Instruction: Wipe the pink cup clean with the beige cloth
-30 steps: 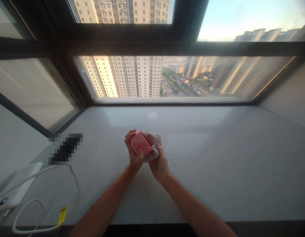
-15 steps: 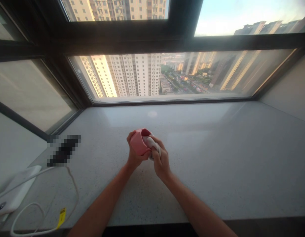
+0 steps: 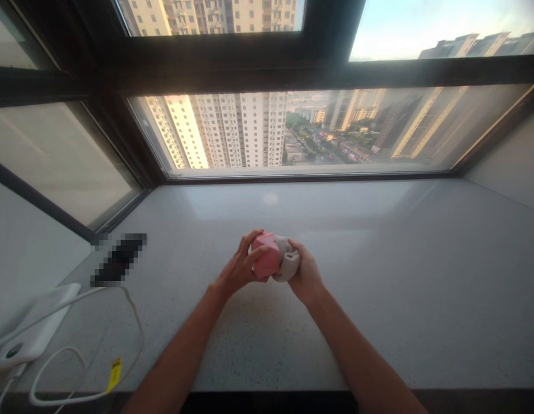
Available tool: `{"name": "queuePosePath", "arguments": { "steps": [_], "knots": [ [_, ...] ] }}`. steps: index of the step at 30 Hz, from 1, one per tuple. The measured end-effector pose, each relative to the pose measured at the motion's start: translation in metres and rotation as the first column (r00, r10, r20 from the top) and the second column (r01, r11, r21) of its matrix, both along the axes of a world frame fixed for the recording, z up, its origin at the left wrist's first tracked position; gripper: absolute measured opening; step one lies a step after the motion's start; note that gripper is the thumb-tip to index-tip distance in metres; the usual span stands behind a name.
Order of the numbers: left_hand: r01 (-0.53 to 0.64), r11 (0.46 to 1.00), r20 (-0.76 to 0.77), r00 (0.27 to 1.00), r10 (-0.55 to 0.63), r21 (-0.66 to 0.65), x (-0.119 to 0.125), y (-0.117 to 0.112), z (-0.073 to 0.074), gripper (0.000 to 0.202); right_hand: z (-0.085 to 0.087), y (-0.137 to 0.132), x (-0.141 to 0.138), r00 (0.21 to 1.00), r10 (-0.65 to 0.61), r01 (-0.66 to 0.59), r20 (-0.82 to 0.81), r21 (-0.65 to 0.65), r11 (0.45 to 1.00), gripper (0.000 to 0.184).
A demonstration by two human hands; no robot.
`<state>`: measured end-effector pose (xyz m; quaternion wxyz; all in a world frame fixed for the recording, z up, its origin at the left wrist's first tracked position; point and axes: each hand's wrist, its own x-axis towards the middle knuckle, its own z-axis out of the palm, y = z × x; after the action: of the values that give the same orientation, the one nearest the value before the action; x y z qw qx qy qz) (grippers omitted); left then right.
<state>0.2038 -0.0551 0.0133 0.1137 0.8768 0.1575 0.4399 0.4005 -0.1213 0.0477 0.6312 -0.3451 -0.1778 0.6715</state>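
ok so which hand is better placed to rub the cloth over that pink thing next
Probably the right hand: the grey cloth is bunched in its grip and pressed against the pink object, while the left hand has its fingers wrapped around that object, holding it.
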Motion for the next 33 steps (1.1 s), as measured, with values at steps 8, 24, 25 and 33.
{"name": "queuePosePath", "arguments": {
  "steps": [8,24,25,33],
  "knots": [
    [0.446,0.476,0.553,0.827,0.106,-0.758,0.029,-0.032,0.013,0.076,0.014,0.017,0.053,0.733,-0.677,0.663,0.059,0.158,0.732,0.033],
    [0.637,0.218,0.673,0.705,0.225,-0.740,0.042,-0.043,0.016,0.062,0.019,0.003,0.033,0.262,-0.689,-0.714,0.676,0.616,0.332,0.034],
    [0.571,0.336,0.653,0.720,0.233,-0.749,0.044,-0.044,0.017,0.062,0.017,-0.004,0.029,0.286,-0.643,-0.650,0.710,0.637,0.414,0.039],
    [0.034,0.998,-0.023,0.999,-0.033,0.056,0.015,-0.021,0.013,0.093,0.002,-0.036,0.004,0.909,0.017,-0.028,0.416,0.021,0.999,0.038]
  ]
}}
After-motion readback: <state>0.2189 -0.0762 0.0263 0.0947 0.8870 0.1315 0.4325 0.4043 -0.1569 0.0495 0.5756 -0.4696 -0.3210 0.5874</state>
